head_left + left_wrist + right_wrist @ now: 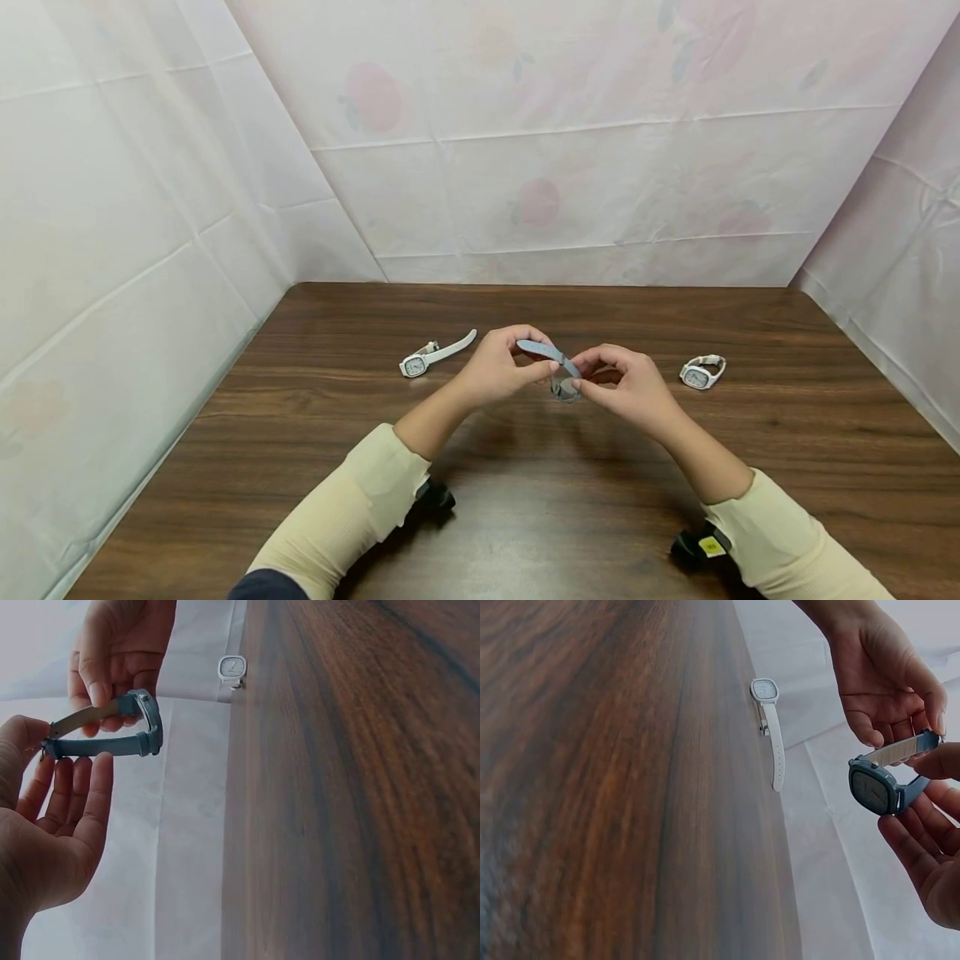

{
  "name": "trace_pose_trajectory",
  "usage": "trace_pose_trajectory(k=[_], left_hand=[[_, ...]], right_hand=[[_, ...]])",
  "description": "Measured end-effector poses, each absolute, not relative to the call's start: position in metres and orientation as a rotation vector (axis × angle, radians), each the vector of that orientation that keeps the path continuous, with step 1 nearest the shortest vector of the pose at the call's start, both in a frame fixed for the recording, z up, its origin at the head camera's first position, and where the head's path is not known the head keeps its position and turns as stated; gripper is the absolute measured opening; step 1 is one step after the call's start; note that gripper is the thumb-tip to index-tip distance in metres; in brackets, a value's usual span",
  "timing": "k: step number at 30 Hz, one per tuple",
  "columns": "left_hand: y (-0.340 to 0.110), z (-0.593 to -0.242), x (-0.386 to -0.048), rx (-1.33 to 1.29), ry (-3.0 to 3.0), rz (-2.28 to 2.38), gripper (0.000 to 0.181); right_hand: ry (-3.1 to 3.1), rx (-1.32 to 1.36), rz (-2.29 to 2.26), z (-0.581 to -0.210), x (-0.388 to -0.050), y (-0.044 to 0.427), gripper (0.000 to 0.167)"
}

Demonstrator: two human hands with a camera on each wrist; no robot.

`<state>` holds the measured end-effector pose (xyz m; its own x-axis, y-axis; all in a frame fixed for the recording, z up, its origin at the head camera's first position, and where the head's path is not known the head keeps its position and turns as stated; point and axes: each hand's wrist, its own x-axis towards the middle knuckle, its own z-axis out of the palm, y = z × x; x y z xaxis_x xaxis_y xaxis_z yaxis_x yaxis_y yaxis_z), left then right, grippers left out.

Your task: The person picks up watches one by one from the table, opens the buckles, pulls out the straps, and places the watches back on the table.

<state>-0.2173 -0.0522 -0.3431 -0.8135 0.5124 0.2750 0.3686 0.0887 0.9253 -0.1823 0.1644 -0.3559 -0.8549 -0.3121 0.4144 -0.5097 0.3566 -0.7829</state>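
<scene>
Both hands hold a blue-strapped wristwatch above the table. Its dark case shows in the right wrist view. The strap bends into a loop, its ends meeting at the buckle; whether it is fastened I cannot tell. My left hand pinches the strap near the buckle end, with the other fingers below it in the left wrist view. The right hand grips the strap nearer the case, thumb on one side and fingers on the other.
On the brown wooden table, a white watch lies left of the hands with one strap stretched out. Another white watch, its strap looped, stands at the right. Pale fruit-print cloth hangs behind and at both sides.
</scene>
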Motion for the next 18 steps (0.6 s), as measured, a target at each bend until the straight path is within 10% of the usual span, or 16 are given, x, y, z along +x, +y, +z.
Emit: trace_pose_trajectory(k=[18], left_hand=[[-0.0539, -0.3455, -0.2157, 0.934, 2.26, 1.821, 0.012]], right_hand=[[-2.507, 0.708, 1.579, -0.3579, -0.1802, 0.1701, 0.016]])
